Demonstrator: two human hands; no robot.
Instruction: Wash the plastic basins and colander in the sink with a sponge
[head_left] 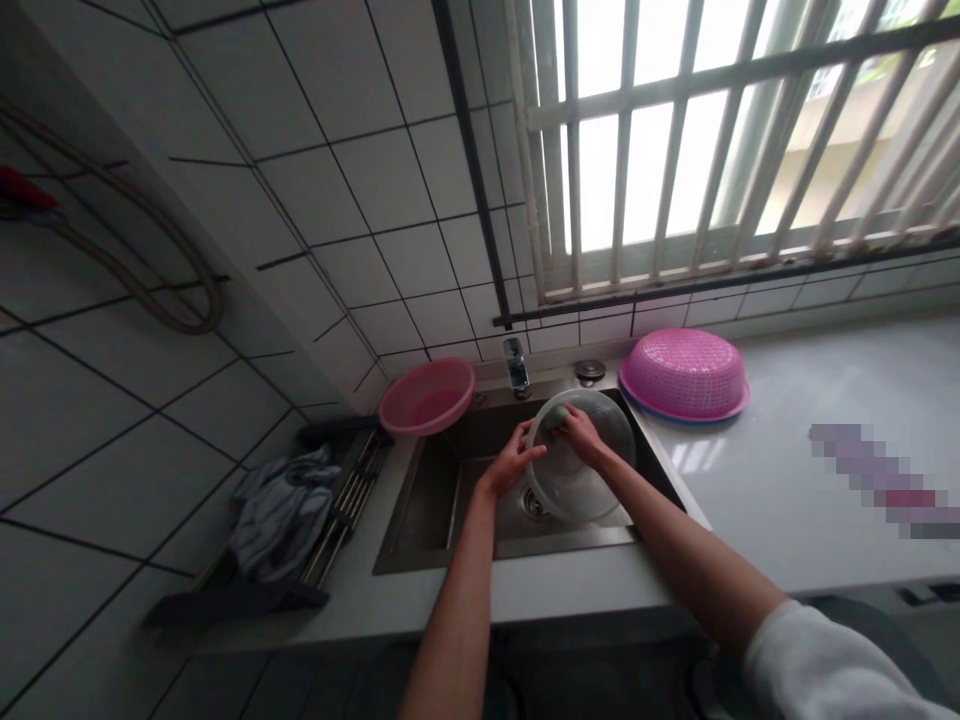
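Observation:
A translucent plastic basin [592, 490], round and pale, is tilted over the metal sink [435, 500]. My left hand [512, 460] grips its left rim, thumb on the inner side and fingers around the outside. Inside the basin, near its upper left wall, my right hand [581, 435] presses a greenish sponge [556, 417] against the plastic. Part of the sponge is hidden by the fingers. Below the basin's left side shows the sink drain [534, 503].
A faucet [516, 365] stands behind the sink. A pink basin [427, 398] rests at the sink's back left corner, and an upturned pink colander [684, 372] sits on the right counter [780, 500]. Grey cloth [285, 515] lies on a rack at left. A barred window is behind.

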